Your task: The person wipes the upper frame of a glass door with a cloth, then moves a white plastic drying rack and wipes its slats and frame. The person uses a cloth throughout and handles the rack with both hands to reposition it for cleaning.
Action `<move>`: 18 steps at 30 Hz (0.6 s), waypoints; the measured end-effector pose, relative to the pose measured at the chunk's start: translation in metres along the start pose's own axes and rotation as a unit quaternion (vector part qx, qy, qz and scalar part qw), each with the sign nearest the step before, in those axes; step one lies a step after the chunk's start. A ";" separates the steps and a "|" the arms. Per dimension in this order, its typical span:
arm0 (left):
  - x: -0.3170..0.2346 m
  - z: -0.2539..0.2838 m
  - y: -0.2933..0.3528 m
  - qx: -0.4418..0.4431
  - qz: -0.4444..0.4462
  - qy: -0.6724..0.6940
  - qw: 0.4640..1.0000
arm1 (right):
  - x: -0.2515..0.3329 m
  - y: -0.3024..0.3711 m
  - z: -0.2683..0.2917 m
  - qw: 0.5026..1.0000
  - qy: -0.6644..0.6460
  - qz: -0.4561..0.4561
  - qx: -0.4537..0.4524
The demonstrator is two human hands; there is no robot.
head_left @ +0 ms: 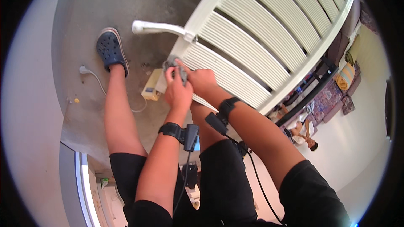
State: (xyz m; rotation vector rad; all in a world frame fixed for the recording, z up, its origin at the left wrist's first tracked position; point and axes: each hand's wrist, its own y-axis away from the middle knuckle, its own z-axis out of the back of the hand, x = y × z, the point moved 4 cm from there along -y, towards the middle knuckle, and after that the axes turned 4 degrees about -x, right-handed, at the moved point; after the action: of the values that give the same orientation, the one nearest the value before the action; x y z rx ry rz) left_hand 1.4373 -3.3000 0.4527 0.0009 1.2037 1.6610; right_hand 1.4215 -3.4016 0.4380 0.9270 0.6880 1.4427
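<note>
A large white slatted panel (248,44), like the back of a lounge chair, fills the upper right. Its near left corner is where both my hands meet. A crumpled grey cloth (183,76) is bunched there against the frame. My left hand (178,94) is closed round the cloth, fingers bent. Beside it, my right hand (202,80) lies against the corner with curled fingers, also on the cloth; its fingertips are partly hidden. From the frame's left edge a white curved arm (162,28) sticks out, just above my hands.
On the grey floor (88,117) lies a white plug with a cord (85,70). A yellowish box (152,85) stands left of my hands. My left foot wears a dark clog (111,50). At the right, a person (301,132) is near patterned cushions (326,101). Cables hang from my wrist straps.
</note>
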 end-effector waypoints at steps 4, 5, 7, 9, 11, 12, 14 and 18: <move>-0.026 -0.016 -0.024 -0.062 -0.079 0.000 0.995 | -0.040 -0.018 0.019 0.991 0.009 -0.019 -0.134; -0.017 -0.020 -0.024 -0.039 -0.053 0.002 0.998 | -0.039 -0.018 0.014 0.989 -0.014 -0.020 -0.145; 0.007 -0.017 -0.007 -0.024 -0.040 -0.006 0.999 | -0.020 -0.012 -0.005 0.993 -0.024 -0.019 -0.114; 0.039 -0.008 0.015 0.014 0.009 -0.040 0.999 | 0.015 0.000 -0.025 0.998 -0.027 0.008 -0.058; 0.053 0.000 0.025 0.033 0.036 -0.071 0.996 | 0.034 0.007 -0.036 0.997 -0.072 -0.017 0.030; 0.053 0.001 0.025 0.044 0.042 -0.077 0.995 | 0.034 0.008 -0.032 0.995 -0.096 -0.013 0.025; 0.038 -0.003 0.013 0.081 0.086 -0.061 0.991 | 0.022 0.002 -0.013 0.999 -0.024 0.029 -0.007; -0.027 -0.018 -0.032 0.014 -0.024 -0.005 1.000 | -0.037 -0.018 0.030 0.995 0.053 0.015 -0.078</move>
State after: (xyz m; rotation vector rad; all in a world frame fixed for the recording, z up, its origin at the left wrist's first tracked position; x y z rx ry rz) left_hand 1.4635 -3.3334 0.4356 -0.0022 1.2110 1.6002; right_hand 1.4545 -3.4394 0.4327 0.7460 0.6309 1.5579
